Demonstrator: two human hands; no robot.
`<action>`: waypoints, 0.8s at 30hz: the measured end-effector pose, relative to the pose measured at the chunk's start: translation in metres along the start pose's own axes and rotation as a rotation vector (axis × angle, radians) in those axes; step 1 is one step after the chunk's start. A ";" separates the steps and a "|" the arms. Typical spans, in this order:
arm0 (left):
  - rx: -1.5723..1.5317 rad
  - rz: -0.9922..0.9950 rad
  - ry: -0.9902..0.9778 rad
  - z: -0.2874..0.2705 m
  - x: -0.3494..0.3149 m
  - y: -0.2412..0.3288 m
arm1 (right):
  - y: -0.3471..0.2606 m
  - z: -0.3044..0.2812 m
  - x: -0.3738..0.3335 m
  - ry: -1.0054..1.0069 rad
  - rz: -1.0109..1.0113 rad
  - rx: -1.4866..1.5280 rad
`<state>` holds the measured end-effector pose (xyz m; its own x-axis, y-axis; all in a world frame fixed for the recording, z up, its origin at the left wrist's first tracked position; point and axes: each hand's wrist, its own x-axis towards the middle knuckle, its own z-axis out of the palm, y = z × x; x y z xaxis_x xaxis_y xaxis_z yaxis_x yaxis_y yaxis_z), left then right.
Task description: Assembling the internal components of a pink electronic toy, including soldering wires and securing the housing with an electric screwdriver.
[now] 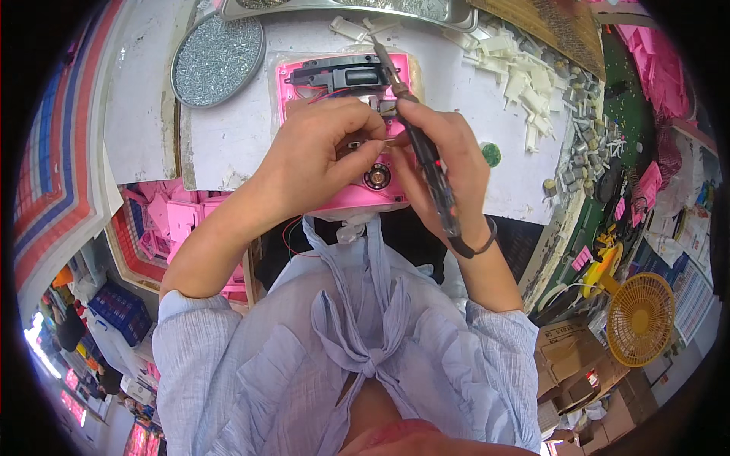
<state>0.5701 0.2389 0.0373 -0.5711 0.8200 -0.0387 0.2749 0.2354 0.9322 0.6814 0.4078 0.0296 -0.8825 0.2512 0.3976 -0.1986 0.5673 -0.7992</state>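
A pink plastic housing lies open on the table in front of me, with a black plastic part, thin red wires and a round black-rimmed part in it. Over its middle, my left hand pinches thumb and forefinger on something small, mostly hidden by the fingertips. Wrapped round a slim black-handled tool is my right hand; the tool's thin metal tip points up and away from me. The frame does not show whether it is a soldering iron or a screwdriver. My right fingertips come close to the left ones.
At the far left stands a round dish of small screws. A metal tray lies along the far edge. White plastic parts and small motors are heaped at right. Below left is a crate of pink parts; a yellow fan stands right.
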 end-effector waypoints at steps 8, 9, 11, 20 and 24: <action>0.253 0.170 -0.053 -0.003 -0.001 -0.001 | 0.006 -0.075 -0.025 -0.006 0.135 0.425; 0.257 0.170 -0.070 -0.004 0.000 -0.001 | 0.010 -0.076 -0.028 -0.051 0.137 0.445; 0.266 0.170 -0.101 -0.005 0.002 0.000 | 0.014 -0.079 -0.031 -0.137 0.138 0.449; 0.299 0.186 -0.117 -0.008 0.003 0.000 | 0.017 -0.068 -0.028 -0.257 0.102 0.295; 0.294 0.176 -0.120 -0.007 0.003 -0.001 | 0.015 -0.064 -0.026 -0.241 0.125 0.309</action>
<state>0.5628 0.2381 0.0389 -0.4053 0.9125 0.0552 0.5818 0.2109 0.7855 0.7284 0.4607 0.0361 -0.9753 0.0916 0.2012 -0.1698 0.2726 -0.9470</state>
